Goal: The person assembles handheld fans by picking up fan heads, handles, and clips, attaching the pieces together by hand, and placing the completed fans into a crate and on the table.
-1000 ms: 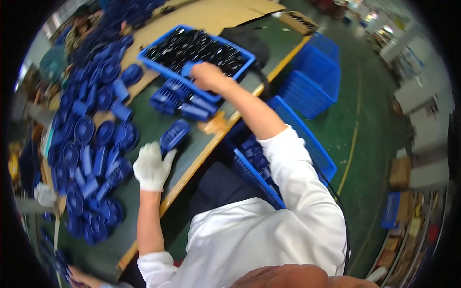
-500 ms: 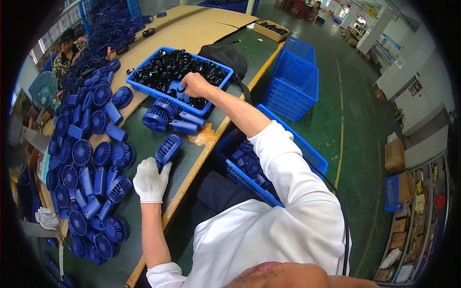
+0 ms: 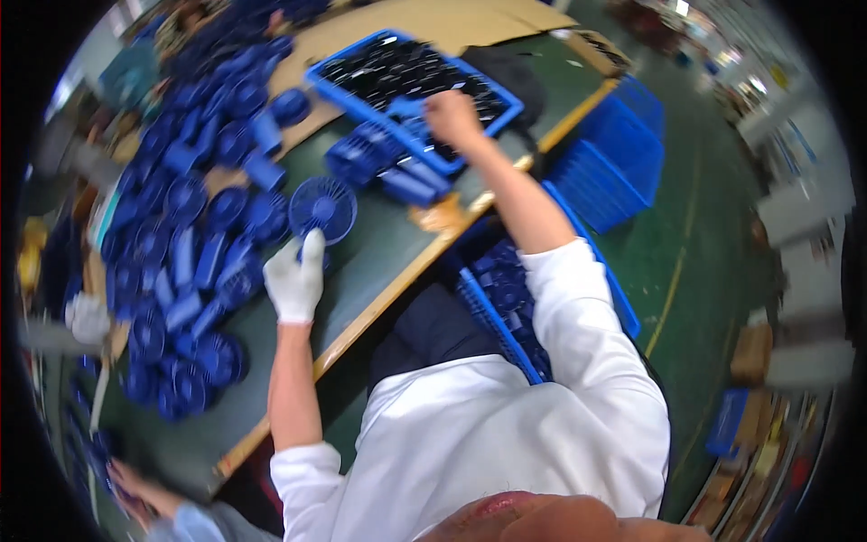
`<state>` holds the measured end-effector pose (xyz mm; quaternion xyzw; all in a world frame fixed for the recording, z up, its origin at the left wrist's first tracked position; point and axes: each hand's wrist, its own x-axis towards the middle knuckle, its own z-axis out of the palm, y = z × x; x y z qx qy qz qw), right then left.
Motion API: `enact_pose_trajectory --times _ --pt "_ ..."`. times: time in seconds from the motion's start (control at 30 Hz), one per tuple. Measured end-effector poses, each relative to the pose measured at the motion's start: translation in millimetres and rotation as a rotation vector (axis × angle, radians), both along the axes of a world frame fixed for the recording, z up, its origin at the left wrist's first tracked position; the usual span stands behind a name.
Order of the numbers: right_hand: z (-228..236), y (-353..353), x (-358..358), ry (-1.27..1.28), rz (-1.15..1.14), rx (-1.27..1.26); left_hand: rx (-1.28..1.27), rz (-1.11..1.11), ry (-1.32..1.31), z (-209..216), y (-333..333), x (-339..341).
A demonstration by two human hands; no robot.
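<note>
My left hand (image 3: 296,280), in a white glove, grips a blue handheld fan (image 3: 322,208) by its handle, with the round grille turned up toward me. Bare and closed, my right hand (image 3: 453,119) is over the near right part of a blue tray (image 3: 361,110) filled with small black curved parts (image 3: 388,72). Motion blur hides what its fingers hold, if anything. Between the tray and my left hand lie a few more blue fans (image 3: 361,155). A large heap of blue fans (image 3: 185,199) spreads over the table's left side.
Beside the table edge (image 3: 379,303) stands a blue crate (image 3: 623,303) with blue fans inside. More blue crates (image 3: 614,181) stand beyond it. A black bag (image 3: 510,86) touches the tray's far side. Another person's hand (image 3: 135,483) shows at lower left, below a white glove (image 3: 88,316).
The fan in my left hand has turned so its round grille faces up. My right hand stays at the tray, closed. The whole view has shifted, and another person's arm has appeared at lower left.
</note>
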<state>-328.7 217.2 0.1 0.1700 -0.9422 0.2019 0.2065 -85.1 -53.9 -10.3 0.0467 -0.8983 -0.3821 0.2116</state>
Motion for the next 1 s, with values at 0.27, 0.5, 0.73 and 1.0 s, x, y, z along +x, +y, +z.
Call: enact_pose_trajectory --times 0.27,0.5,0.73,1.0 --pt "6 5 -5 -0.021 0.122 -0.014 1.195 -0.143 -0.118 -23 -7 3" --pt "3 -31 -15 0.153 0.36 0.675 1.384 -0.278 -0.07 -18 -8 12" --pt "6 -9 -20 0.155 0.168 0.344 1.256 -0.191 -0.083 -21 -2 0" --pt "22 -110 150 -0.391 0.513 -0.978 1.17 -0.189 -0.191 -6 -5 9"
